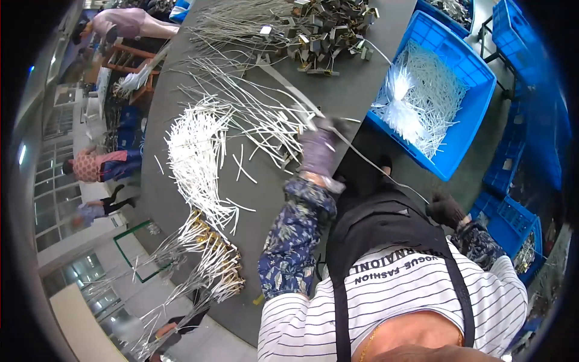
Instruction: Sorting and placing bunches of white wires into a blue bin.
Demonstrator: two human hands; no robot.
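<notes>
White cable (368,161): one thin strand, running taut from the left hand (319,148) down toward the right hand (445,209) at about 4 o'clock, passing over the table edge and the person's dark apron (386,229).

Left hand: gloved, purple-grey, at the table's near edge, fingers closed on the upper end of the cable; motion blur hides the exact grip. Sleeve with blue floral print.

Right hand: dark glove, off the table at 3 o'clock of the apron, curled into a loose fist; whether it actually grips the cable cannot be told.

Grey table (338,96): bears a fan of loose white tubes (199,157) at 9 o'clock of the left hand, a spread of thin grey wires (253,114) at 10 o'clock, and a heap of small metal clips (325,30) at 12 o'clock. Bundles of wires with brass-coloured ends (211,253) lie at 7 o'clock.

Blue crate (470,120): on the floor at 2 o'clock of the left hand, holding white strands (422,96).
</notes>
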